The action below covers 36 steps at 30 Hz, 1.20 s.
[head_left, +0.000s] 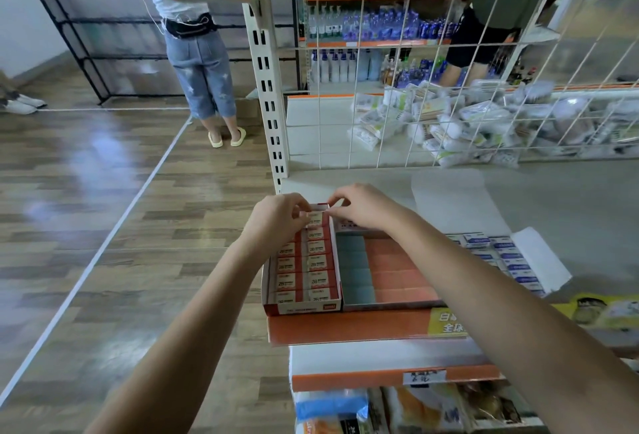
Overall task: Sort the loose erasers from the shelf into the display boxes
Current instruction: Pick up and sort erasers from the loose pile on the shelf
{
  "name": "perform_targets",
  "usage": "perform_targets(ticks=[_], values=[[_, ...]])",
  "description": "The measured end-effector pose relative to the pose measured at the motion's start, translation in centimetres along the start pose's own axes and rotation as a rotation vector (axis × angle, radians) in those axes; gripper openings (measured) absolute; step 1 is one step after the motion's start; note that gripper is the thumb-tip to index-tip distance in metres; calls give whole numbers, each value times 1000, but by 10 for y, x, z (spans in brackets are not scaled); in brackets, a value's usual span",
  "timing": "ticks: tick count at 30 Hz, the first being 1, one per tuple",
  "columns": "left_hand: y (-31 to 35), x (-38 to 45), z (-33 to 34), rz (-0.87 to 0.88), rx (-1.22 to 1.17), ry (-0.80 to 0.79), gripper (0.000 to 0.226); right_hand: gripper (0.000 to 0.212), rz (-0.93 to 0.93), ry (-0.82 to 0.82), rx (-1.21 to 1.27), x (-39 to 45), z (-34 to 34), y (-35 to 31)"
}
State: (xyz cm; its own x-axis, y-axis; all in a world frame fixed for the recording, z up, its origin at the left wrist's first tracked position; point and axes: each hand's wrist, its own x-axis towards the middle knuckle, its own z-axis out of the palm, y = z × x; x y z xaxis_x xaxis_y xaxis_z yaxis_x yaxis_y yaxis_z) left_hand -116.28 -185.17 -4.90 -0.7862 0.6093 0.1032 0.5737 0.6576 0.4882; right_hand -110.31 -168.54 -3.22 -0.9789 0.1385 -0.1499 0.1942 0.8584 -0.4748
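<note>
A red and white display box (301, 309) stands at the left end of the grey shelf, filled with two rows of red-banded erasers (318, 264). My left hand (276, 217) and my right hand (363, 207) meet over the box's far end, and their fingertips pinch one eraser (315, 218) in the back of the right row. Beside it to the right sits a second box (390, 269) of plain teal and salmon erasers. Further right, a white box (539, 260) holds blue-labelled erasers (511, 255).
The orange shelf lip (345, 328) runs along the front. A white wire grid (415, 87) backs the shelf, with bagged goods piled behind it. A person in jeans (200, 70) stands on the wooden floor at the left; another stands beyond the grid. Packets fill the lower shelf (415, 406).
</note>
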Motion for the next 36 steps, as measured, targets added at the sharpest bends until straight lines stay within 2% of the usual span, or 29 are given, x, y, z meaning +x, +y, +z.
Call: perform_targets(ticks=[6,12,19,24,36], values=[[2,-3,6,71,160,6,25,30,8,0,48,0,2,2],[1,-6,9,174,291,115,27,29,5,9,87,0,4,4],[-1,-6,8,205,238,91,19,30,-7,24,64,0,8,5],[-1,-6,8,159,199,94,23,29,-16,39,60,-1,9,6],[3,-1,8,144,276,81,25,30,-22,42,52,3,14,12]])
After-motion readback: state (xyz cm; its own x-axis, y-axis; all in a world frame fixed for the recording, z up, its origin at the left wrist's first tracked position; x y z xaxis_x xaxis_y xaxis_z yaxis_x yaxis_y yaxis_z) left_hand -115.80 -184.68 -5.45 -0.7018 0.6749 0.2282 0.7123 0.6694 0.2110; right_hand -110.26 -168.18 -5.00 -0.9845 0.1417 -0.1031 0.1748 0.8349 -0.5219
